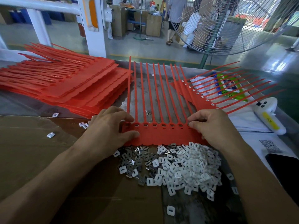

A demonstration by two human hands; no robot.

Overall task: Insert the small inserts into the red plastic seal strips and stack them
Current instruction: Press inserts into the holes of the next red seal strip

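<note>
At far left, a tall stack of red seal strips (68,88) lies on the table with its tails fanned out to the left. Nearer, a few stray white inserts (51,135) sit on the cardboard sheet (32,159). The left hand (111,126) pinches the left end of the sheet of seal strips being worked (161,135), thumb on its flat base and fingers over the first socket. This sheet lies flat at centre, its 10 tails pointing away. Just below it lie a darker pile of metal clips (135,159) and, to their right, a larger heap of white plastic inserts (189,165). The right hand (212,126) grips the sheet's right end, fingertips curled at the last socket. Beyond it another filled sheet (208,94) rests over some printed packets (226,84).

The risk, as I judge it: lifting the sheet towards a stack could tip loosely seated inserts out, or its base could drag the heaps and scatter them.
</note>
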